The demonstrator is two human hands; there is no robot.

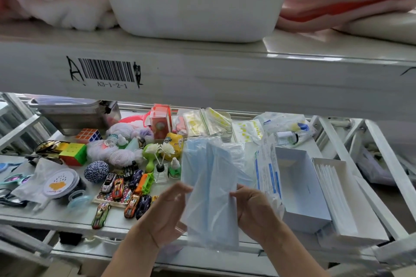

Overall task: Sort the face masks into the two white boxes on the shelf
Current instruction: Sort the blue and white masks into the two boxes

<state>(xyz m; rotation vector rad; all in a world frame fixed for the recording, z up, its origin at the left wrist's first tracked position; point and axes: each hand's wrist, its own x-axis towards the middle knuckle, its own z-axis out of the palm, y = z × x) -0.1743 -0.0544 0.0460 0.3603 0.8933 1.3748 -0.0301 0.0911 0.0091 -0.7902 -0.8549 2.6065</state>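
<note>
- A blue face mask in a clear plastic sleeve [211, 189] is held upright above the shelf's [67, 216] front edge.
- The left hand [166, 213] pinches its left side; the right hand [254, 207] pinches its right side, fingers closed on the plastic.
- Two open white boxes [299, 189] sit at the shelf's right end, the farther one [351, 200] holding white masks.
- Toy cars [118, 186] and puzzle cubes [74, 153] crowd the left.
</note>
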